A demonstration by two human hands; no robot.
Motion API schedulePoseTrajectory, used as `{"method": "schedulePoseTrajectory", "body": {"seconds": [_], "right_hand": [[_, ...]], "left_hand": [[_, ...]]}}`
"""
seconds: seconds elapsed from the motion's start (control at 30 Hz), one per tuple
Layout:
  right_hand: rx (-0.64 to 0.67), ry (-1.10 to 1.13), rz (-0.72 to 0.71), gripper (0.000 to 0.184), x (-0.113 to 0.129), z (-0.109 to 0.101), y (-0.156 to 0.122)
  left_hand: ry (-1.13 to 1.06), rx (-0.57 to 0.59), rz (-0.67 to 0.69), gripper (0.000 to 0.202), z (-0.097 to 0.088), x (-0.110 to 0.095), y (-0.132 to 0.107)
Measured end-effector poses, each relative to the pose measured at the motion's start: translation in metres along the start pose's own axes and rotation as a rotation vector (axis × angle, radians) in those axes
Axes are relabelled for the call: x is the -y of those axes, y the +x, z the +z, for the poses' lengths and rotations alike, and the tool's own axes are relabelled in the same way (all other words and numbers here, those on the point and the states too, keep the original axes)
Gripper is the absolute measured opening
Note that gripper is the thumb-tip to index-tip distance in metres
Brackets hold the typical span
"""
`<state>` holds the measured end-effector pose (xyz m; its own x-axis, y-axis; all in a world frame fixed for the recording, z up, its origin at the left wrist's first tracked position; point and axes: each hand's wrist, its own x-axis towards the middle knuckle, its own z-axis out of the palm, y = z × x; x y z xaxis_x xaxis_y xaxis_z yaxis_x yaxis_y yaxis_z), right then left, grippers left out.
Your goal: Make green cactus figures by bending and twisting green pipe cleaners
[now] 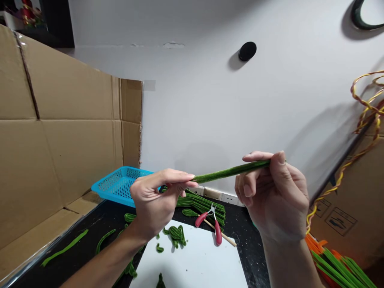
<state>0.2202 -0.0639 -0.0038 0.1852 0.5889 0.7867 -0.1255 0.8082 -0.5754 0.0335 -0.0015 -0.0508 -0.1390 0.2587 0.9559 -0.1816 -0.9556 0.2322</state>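
Note:
Between my two hands stretches a green pipe cleaner strip (229, 173), raised above the table and tilted slightly up to the right. My left hand (160, 196) pinches its left end between thumb and fingertips. The right end is gripped by my right hand (274, 192), thumb against the index finger. Below lies a white board (195, 260) with a small heap of curled green pipe cleaner pieces (176, 235) on it. Red-handled pliers (214, 224) lie spread at the board's far edge, over a thin wooden stick (228, 239). Behind them is a bundle of long green pipe cleaners (198, 202).
A blue perforated basket (120, 188) stands at the back left, beside a tall cardboard panel (75, 100). Loose green pieces (64, 250) lie on the black tabletop (84, 228). On the right are orange and green strips (339, 264), a cardboard box (345, 200) and twisted yellow wire (339, 180).

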Motion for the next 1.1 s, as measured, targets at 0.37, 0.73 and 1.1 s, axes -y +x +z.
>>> {"method": "schedulePoseTrajectory", "body": {"seconds": [0.37, 0.73, 1.1], "right_hand": [[-0.023, -0.029, 0.004, 0.035, 0.0006, 0.0003, -0.0015], [-0.027, -0.039, 0.005, 0.034, -0.0004, 0.0008, -0.0004], [-0.017, -0.042, 0.017, 0.034, -0.0008, 0.0006, -0.0007]], "left_hand": [[0.05, -0.03, 0.02, 0.026, -0.0006, 0.0018, -0.0018], [0.08, -0.037, 0.002, 0.029, 0.0012, -0.0005, -0.0006], [0.091, -0.053, 0.021, 0.023, 0.0006, 0.0005, 0.0003]]}}
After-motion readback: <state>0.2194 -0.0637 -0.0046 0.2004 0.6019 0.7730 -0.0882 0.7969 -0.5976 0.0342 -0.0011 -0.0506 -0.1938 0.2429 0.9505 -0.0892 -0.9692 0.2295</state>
